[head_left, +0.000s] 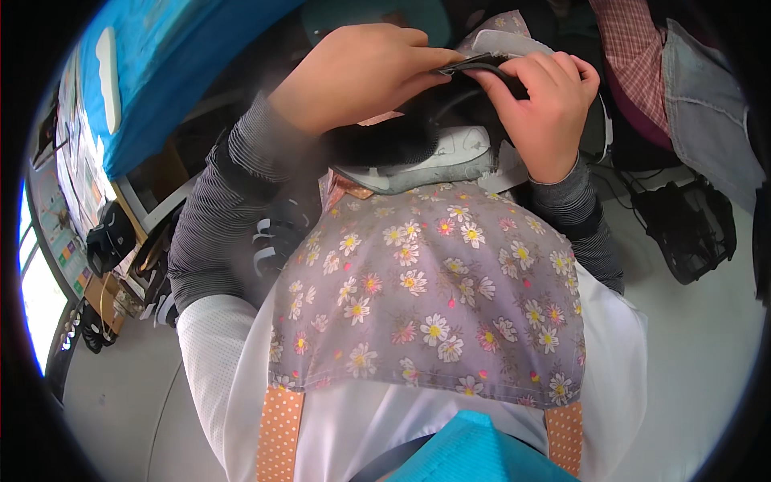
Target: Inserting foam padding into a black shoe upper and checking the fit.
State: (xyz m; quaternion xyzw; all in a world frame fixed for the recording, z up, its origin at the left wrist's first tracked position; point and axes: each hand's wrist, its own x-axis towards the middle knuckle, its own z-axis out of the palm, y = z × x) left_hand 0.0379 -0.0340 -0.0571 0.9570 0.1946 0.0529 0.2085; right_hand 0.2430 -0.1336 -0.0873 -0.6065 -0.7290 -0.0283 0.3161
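Up in front of my lap, my left hand [365, 76] and my right hand [546, 104] pinch a thin black strip [484, 64] between them, with fingertips closed on its two ends. The strip bends, and its far side is partly hidden by the fingers. Just below it, on my apron-covered lap, rests a black and grey-white piece [458, 150] that looks like a shoe, with dark mesh at its left. A pale grey flap [502, 42] shows behind the right fingers. What it belongs to is not clear.
A floral apron [426, 297] covers my lap. Blue covering [173, 76] with a white strip lies at the upper left, above papers and a black pouch [111, 237]. Plaid cloth [634, 60] and denim [711, 112] are at the right, near a black mesh object [691, 229] on the floor.
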